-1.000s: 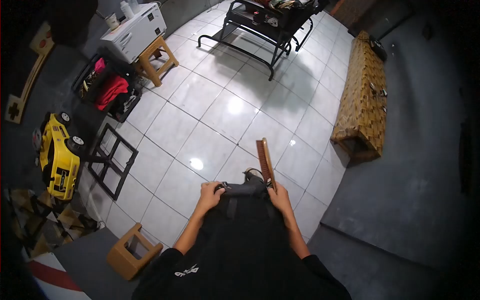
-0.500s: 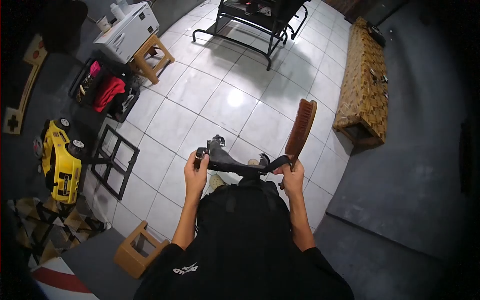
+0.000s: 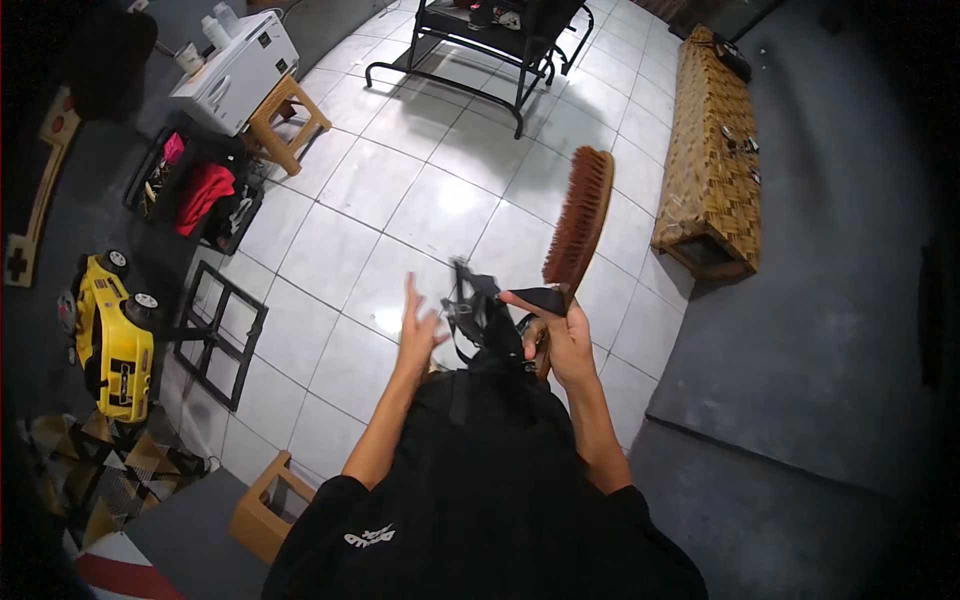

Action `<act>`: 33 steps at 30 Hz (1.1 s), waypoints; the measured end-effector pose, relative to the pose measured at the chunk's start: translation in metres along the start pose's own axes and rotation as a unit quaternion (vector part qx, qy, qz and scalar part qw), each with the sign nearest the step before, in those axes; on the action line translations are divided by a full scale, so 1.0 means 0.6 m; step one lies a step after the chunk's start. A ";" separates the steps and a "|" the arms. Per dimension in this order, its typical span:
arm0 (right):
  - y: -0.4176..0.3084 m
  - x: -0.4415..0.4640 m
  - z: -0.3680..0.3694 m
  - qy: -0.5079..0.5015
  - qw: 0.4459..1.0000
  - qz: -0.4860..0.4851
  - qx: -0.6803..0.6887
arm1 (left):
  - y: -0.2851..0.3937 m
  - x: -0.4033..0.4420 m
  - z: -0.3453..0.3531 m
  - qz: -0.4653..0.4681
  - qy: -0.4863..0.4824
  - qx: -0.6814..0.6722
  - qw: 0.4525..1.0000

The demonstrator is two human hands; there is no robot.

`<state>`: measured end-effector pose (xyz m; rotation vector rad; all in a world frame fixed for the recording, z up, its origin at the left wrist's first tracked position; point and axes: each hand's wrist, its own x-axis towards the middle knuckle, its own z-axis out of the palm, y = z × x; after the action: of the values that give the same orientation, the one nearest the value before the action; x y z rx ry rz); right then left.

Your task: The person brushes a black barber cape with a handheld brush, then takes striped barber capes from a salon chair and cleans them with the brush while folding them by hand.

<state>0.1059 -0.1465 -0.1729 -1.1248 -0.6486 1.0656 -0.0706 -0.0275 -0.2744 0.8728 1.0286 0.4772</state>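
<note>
My right hand (image 3: pixel 567 343) is closed around the lower part of a wooden-backed brush (image 3: pixel 580 222) with reddish-brown bristles, which points up and away from me. The same hand also grips a black strap (image 3: pixel 540 299). From it hangs a black strapped piece (image 3: pixel 480 312) with buckles, blurred by motion, in front of my chest; its exact kind is unclear. To the left of that piece, my left hand (image 3: pixel 420 330) is open, fingers spread, a small gap away from it.
A black metal-framed seat (image 3: pixel 500 60) stands ahead on white tiles. Right is a woven box (image 3: pixel 710 170). On the left are a yellow toy car (image 3: pixel 118 350), a black frame (image 3: pixel 222 335), a wooden stool (image 3: pixel 285 120) and a white chest (image 3: pixel 240 75). A brown stool (image 3: pixel 265 525) is near my left elbow.
My left hand has let go of the strapped piece's left end and opened. The piece has swung inward and bunched up near my right hand. The brush has moved slightly up and left.
</note>
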 end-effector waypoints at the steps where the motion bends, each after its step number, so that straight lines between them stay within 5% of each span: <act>1: -0.001 0.001 0.004 -0.016 1.000 -0.005 0.004 | -0.023 0.007 -0.001 -0.033 -0.055 0.014 0.998; 3: -0.006 0.001 0.015 -0.009 1.000 -0.001 -0.010 | -0.075 0.020 -0.005 0.048 -0.266 0.201 0.942; 4: -0.010 -0.001 0.020 -0.004 1.000 0.001 -0.009 | -0.129 0.035 -0.010 0.171 -0.327 0.303 0.878; 7: -0.017 -0.005 0.024 0.003 1.000 0.002 -0.008 | -0.150 0.012 0.014 0.140 -0.376 0.332 0.854; 10: -0.022 -0.013 0.016 0.026 0.999 0.012 0.022 | -0.123 0.016 0.022 0.098 -0.296 0.304 0.900; 13: -0.033 -0.020 0.009 0.060 0.996 0.027 -0.054 | -0.066 -0.005 0.038 0.013 -0.083 0.396 0.914; 15: -0.036 -0.026 0.008 0.092 0.992 0.047 -0.078 | -0.108 0.043 0.009 0.190 -0.022 0.398 0.897; 20: -0.038 -0.036 0.011 0.164 0.963 0.123 -0.175 | 0.024 0.017 0.020 0.322 0.092 0.405 0.851; 23: -0.019 -0.031 -0.008 0.128 0.926 0.245 -0.259 | 0.100 -0.005 0.017 0.311 0.059 0.442 0.839; 26: 0.012 -0.031 -0.011 0.112 0.939 0.258 -0.200 | 0.138 -0.042 0.029 0.159 -0.046 0.280 0.946; 30: 0.019 -0.017 0.003 0.077 0.945 0.304 -0.095 | 0.111 -0.036 0.036 0.206 -0.125 0.220 0.945; 33: 0.050 -0.014 0.002 0.082 0.953 0.284 -0.064 | 0.127 -0.047 0.051 0.105 -0.112 0.214 0.965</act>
<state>0.0913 -0.1522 -0.1999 -1.5483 -0.2630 1.4070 -0.0526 -0.0149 -0.1904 1.3994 0.8453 0.3246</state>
